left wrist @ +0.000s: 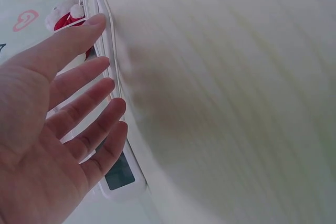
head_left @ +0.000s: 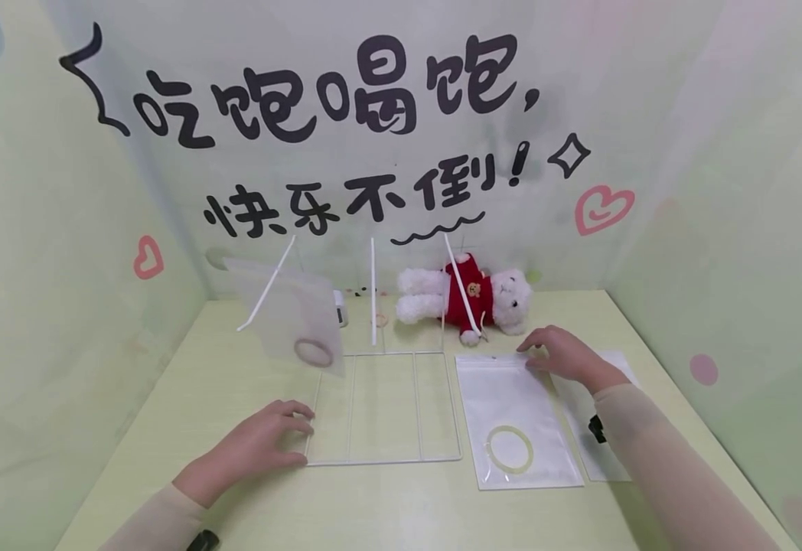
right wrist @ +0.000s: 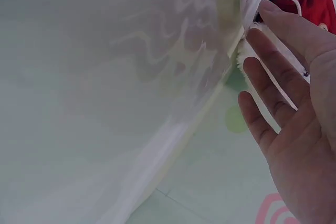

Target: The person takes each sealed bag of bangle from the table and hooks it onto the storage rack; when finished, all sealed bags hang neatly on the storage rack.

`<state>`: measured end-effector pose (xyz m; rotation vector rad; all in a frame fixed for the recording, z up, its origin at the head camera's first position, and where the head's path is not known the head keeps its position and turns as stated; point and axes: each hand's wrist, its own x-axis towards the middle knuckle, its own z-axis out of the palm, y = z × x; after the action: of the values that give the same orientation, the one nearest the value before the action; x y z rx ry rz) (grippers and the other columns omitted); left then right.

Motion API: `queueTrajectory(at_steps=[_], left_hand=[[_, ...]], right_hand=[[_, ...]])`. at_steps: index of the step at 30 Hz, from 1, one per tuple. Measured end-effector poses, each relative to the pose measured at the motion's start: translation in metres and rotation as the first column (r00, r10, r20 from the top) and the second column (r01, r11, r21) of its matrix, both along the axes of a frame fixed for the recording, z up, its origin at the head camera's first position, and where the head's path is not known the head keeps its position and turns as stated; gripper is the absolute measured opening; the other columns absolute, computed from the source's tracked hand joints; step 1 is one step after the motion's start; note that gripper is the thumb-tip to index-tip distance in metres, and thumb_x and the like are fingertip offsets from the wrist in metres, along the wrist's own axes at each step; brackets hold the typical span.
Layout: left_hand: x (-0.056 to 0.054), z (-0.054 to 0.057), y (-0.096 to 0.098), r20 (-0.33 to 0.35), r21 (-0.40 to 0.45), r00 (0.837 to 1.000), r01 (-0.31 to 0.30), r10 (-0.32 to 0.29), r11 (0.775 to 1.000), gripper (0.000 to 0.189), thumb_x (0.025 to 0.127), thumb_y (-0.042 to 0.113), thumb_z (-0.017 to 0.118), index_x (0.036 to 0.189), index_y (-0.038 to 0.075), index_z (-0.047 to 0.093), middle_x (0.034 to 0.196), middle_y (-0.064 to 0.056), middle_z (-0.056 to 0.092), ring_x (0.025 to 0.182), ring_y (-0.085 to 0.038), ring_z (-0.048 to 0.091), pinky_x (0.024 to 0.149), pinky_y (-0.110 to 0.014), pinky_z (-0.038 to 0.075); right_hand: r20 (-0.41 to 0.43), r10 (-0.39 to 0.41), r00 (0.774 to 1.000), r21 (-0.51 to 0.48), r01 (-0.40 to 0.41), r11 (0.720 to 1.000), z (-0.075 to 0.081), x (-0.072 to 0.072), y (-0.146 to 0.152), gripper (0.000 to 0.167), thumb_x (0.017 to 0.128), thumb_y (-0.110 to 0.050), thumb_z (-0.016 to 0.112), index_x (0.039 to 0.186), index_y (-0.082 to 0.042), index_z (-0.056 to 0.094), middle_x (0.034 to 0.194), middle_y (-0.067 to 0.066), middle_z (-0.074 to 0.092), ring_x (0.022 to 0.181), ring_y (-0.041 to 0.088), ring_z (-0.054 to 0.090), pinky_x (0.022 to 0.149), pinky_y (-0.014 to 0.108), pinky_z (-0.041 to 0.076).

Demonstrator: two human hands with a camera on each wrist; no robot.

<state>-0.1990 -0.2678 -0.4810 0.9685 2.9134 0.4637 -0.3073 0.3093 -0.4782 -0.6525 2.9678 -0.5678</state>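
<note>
A white wire rack (head_left: 349,462) stands on the table with three slanting prongs. A translucent bag (head_left: 284,306) with a pinkish ring (head_left: 314,353) hangs at its left prong. My left hand (head_left: 252,444) is at the left edge of the rack's base, fingers loosely bent and not gripping. Right of the rack lies a white zip bag (head_left: 511,398) with a pale yellow ring (head_left: 510,449) showing through. At its upper right corner is my right hand (head_left: 569,360), thumb and fingers apart; whether the fingertips touch the bag, I cannot tell.
Another white bag (head_left: 604,451) lies partly under my right forearm. A white plush bear (head_left: 511,298) in a red top lies at the back. A small white device (head_left: 340,308) with a dark display sits behind the hanging bag. Printed walls enclose the table.
</note>
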Motion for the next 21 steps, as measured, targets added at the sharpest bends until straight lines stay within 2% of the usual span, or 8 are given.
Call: queueTrajectory(at_steps=[7, 12, 18, 21], left_hand=[[-0.0002, 0.0001, -0.0007, -0.010, -0.003, 1.000, 0.001, -0.001, 1.000, 0.038, 0.074, 0.030, 0.090, 0.108, 0.017, 0.079, 0.131, 0.000, 0.067, 0.121, -0.030, 0.062, 0.103, -0.050, 0.055], [0.0001, -0.0016, 0.0001, 0.007, -0.004, 1.000, 0.002, -0.002, 1.000, 0.038, 0.075, 0.029, 0.090, 0.109, 0.016, 0.079, 0.132, -0.002, 0.067, 0.123, -0.031, 0.061, 0.103, -0.050, 0.055], [-0.0004, -0.0011, 0.0012, 0.003, -0.013, 1.000, 0.004, -0.004, 1.000, 0.038, 0.075, 0.029, 0.090, 0.109, 0.017, 0.079, 0.132, -0.002, 0.067, 0.122, -0.031, 0.061, 0.102, -0.051, 0.056], [0.0000, -0.0009, 0.0012, 0.009, -0.015, 1.000, 0.002, -0.002, 1.000, 0.038, 0.075, 0.028, 0.090, 0.109, 0.016, 0.079, 0.132, -0.002, 0.067, 0.123, -0.031, 0.061, 0.103, -0.050, 0.056]], right_hand=[[-0.009, 0.033, 0.999, 0.013, -0.033, 0.999, -0.0019, -0.0046, 0.0028, 0.022, 0.088, -0.010, 0.079, 0.110, -0.011, 0.079, 0.110, 0.006, 0.076, 0.107, 0.032, 0.064, 0.099, 0.057, 0.052], [-0.003, 0.036, 0.999, 0.018, -0.036, 0.999, -0.0029, -0.0049, 0.0039, 0.023, 0.087, -0.009, 0.080, 0.110, -0.011, 0.080, 0.105, 0.004, 0.076, 0.104, 0.030, 0.066, 0.097, 0.056, 0.054], [-0.104, 0.036, 0.994, 0.074, -0.029, 0.997, 0.0024, -0.0045, 0.0060, 0.018, 0.084, -0.014, 0.084, 0.101, -0.018, 0.081, 0.096, -0.003, 0.077, 0.091, 0.022, 0.068, 0.086, 0.054, 0.049], [-0.123, 0.036, 0.992, 0.056, -0.029, 0.998, 0.0061, -0.0027, 0.0061, 0.012, 0.084, -0.016, 0.084, 0.095, -0.019, 0.080, 0.091, -0.007, 0.076, 0.084, 0.015, 0.066, 0.082, 0.049, 0.048]])
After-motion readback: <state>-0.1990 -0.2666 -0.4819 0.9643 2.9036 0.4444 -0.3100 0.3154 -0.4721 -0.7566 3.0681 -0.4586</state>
